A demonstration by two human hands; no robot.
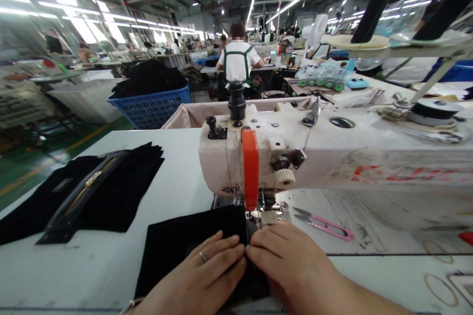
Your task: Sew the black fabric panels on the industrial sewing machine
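Note:
A piece of black fabric [170, 241] lies on the white sewing table, its far right edge under the head of a sewing machine [221, 157]. My left hand [207, 270], with a ring on one finger, rests flat on the fabric, fingers stretched toward the needle area. Close beside it, my right hand [288, 256] has its fingers bent and pressed together at the fabric's right edge, just in front of the presser foot. An orange guard [250, 172] hides part of the needle. Pink-handled thread snips [332, 226] lie right of my right hand.
Stacked black fabric pieces with a zipper strip [90, 182] lie on the table's left. Behind stand a blue crate [151, 106] of black material and a seated person [238, 61] in white. Black thread cones [375, 12] rise at upper right.

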